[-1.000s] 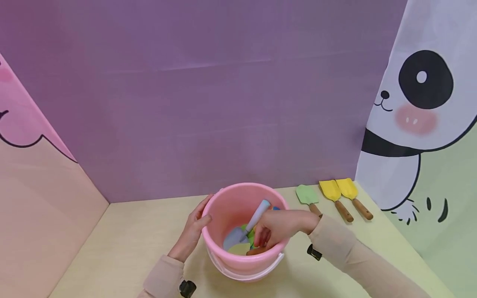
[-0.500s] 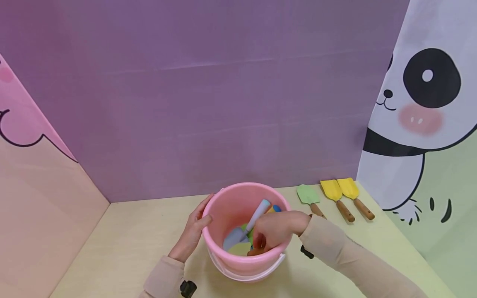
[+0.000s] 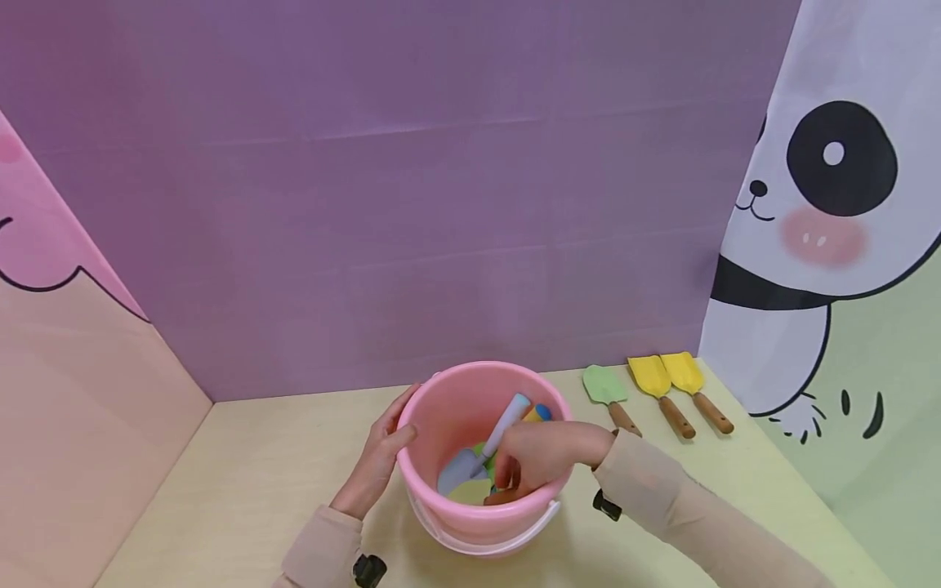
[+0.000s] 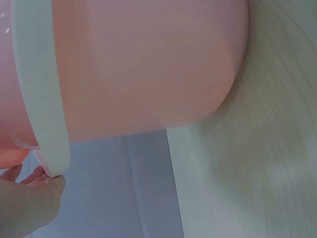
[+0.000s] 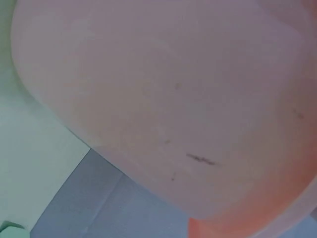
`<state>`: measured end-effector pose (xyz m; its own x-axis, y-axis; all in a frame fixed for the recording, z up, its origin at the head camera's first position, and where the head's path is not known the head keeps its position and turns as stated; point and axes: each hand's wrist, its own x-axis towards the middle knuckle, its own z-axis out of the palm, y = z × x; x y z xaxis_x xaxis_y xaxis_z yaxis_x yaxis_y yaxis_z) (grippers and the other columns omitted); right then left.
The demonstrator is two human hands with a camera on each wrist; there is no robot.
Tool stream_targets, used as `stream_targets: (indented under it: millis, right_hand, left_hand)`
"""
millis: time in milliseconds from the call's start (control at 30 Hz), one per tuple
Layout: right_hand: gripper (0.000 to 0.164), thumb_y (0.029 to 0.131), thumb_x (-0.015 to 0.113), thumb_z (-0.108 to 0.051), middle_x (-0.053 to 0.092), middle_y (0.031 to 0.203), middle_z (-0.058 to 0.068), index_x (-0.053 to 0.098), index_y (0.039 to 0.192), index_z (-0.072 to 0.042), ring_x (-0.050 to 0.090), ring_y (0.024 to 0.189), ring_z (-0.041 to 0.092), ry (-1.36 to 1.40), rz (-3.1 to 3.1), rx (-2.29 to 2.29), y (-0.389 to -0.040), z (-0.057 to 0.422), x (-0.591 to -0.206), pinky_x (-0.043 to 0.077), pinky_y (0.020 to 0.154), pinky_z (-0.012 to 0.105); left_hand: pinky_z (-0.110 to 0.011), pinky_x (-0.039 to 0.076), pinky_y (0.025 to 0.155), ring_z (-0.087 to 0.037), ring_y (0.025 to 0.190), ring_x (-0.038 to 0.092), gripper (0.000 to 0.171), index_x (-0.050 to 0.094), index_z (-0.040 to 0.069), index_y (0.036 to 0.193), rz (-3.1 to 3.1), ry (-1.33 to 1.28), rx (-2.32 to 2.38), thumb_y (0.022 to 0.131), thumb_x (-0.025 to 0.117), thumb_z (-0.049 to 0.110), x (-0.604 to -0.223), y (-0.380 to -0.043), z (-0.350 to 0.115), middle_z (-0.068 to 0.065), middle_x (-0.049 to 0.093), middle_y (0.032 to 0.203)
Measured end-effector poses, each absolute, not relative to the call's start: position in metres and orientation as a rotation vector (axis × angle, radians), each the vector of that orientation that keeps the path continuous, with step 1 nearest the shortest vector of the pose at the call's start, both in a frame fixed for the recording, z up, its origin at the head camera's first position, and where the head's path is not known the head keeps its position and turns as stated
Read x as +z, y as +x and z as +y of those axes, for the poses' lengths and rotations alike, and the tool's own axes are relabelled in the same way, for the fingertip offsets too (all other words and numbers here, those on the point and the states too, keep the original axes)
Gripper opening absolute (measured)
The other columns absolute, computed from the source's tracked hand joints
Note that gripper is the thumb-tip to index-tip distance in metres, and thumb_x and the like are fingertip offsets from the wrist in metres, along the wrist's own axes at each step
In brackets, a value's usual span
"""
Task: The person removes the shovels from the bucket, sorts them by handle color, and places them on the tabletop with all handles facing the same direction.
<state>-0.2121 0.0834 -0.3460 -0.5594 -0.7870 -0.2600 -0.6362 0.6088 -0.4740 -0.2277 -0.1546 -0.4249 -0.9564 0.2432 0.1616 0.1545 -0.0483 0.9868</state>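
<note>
A pink bucket [image 3: 478, 523] with a white handle [image 3: 500, 543] stands on the table. My left hand [image 3: 378, 457] grips its left rim, thumb over the edge. My right hand [image 3: 540, 453] reaches over the right rim into the bucket with curled fingers. Just under these fingers lies a brown wooden handle [image 3: 501, 496]; whether they hold it is hidden. Beside them leans a small grey-blue shovel [image 3: 459, 471] with a pale blue handle end. A pale yellow-green piece [image 3: 470, 492] lies at the bottom. A yellow item with a blue end [image 3: 541, 412] shows behind my right hand.
Right of the bucket on the table [image 3: 279, 474] lie a green shovel [image 3: 604, 384] and two yellow shovels [image 3: 650, 376], all with wooden handles. A purple backdrop [image 3: 367, 245] rises behind the table. Cartoon panels flank it, a panda [image 3: 845, 245] at the right.
My right hand and forearm have shifted slightly left, uncovering more of the yellow item with the blue end. The left hand and the bucket have stayed in place.
</note>
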Motion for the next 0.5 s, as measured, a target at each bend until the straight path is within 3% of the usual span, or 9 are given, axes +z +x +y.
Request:
stream_targets:
  millis: [200,500]
  right_hand:
    - [0.005,0.074,0.073,-0.017,0.066,0.066,-0.012,0.073,0.076,-0.012,0.051,0.058,-0.008,-1.162,2.496,-0.679,-0.2125,0.0887,-0.3485,0.044,0.055,0.012]
    - [0.012,0.081,0.068,-0.014,0.071,0.083,-0.004,0.073,0.089,-0.007,0.061,0.073,0.000,-1.194,2.666,-0.839,-0.2140,0.0909,-0.3517,0.048,0.068,0.015]
  left_hand:
    - [-0.014,0.041,0.090,-0.003,0.116,0.044,0.059,0.032,0.013,0.142,2.150,0.423,2.177,0.085,0.041,0.007,-0.4227,-0.2262,-0.1535,-0.005,0.032,0.147]
    - [-0.016,0.042,0.092,-0.003,0.117,0.044,0.058,0.031,0.015,0.143,2.162,0.420,2.152,0.086,0.041,0.010,-0.4203,-0.2246,-0.1525,-0.002,0.031,0.147]
